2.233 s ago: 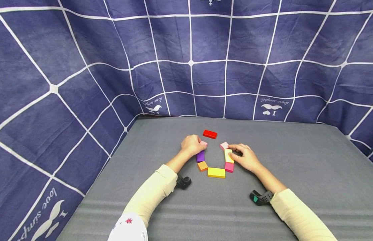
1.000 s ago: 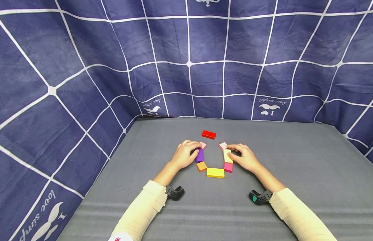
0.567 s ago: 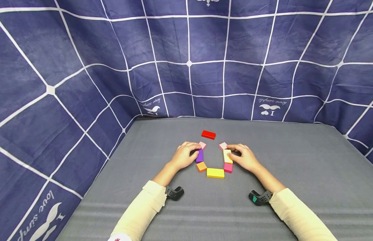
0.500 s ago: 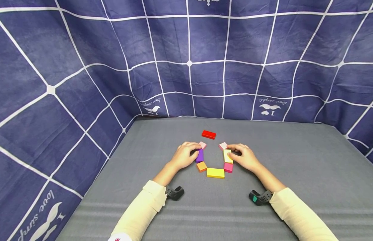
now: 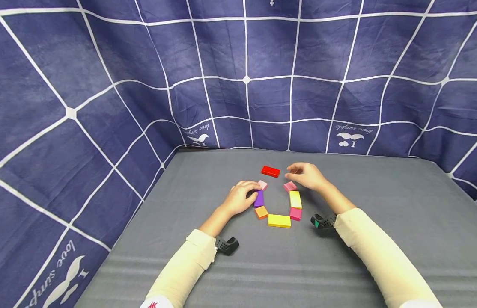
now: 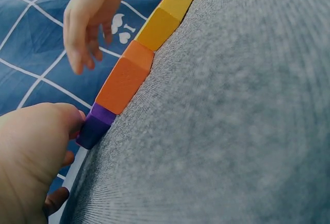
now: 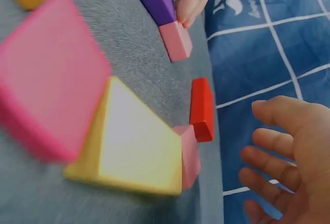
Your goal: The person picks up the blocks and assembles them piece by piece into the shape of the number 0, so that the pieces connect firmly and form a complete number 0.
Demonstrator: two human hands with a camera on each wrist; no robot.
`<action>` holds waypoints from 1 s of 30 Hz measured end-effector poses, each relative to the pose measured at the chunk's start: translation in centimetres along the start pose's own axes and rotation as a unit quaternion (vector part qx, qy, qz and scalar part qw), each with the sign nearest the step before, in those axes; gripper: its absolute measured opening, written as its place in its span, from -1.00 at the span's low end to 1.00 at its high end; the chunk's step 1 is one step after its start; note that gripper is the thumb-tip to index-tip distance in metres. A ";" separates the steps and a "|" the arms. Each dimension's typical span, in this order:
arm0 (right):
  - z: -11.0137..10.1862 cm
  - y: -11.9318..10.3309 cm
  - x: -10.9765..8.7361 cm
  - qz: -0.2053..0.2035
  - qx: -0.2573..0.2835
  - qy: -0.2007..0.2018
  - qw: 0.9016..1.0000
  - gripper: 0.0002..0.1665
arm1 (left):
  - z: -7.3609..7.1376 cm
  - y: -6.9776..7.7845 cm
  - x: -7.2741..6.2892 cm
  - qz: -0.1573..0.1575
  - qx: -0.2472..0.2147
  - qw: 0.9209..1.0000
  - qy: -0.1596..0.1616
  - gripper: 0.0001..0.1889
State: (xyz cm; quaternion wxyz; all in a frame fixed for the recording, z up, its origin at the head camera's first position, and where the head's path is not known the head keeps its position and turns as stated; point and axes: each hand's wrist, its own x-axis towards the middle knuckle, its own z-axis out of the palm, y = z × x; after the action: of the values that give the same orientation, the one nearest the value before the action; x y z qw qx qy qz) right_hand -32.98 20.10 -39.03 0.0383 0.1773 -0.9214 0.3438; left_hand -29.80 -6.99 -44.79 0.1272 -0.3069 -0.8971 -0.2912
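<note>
Coloured wooden blocks lie in a U shape on the grey cloth. My left hand (image 5: 240, 197) rests at its left side, thumb against the purple block (image 5: 259, 198) and a fingertip touching the left pink block (image 5: 263, 185). The other left fingers hang loosely in the left wrist view. My right hand (image 5: 307, 175) hovers with nothing in it, fingers loosely bent, above and beyond the right pink block (image 5: 290, 186). A red block (image 5: 270, 171) lies apart at the far side, just left of the right fingertips. The right wrist view shows that hand's palm and spread fingers.
The U continues with an orange block (image 5: 261, 212), a yellow block (image 5: 279, 220), a magenta block (image 5: 295, 214) and a pale yellow block (image 5: 295, 199). A blue curtain (image 5: 311, 102) with white lines stands behind the grey cloth (image 5: 277, 269).
My right hand has let go of the pale yellow block and right pink block, lifted and moved away toward the far side. The left hand shifted earlier, then stayed by the purple block.
</note>
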 end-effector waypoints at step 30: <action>4.8 -1.6 6.4 0.016 -0.124 -0.037 0.991 -0.59 | -0.1 0.1 0.0 -0.010 -0.011 1.000 -0.002 -0.73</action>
State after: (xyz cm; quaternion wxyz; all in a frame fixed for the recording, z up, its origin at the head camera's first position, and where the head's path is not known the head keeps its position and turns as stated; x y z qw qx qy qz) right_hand -38.18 13.93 -40.46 0.0207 0.1684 -0.9604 0.2209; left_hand -29.78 -6.99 -44.64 0.1190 -0.3001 -0.8972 -0.3014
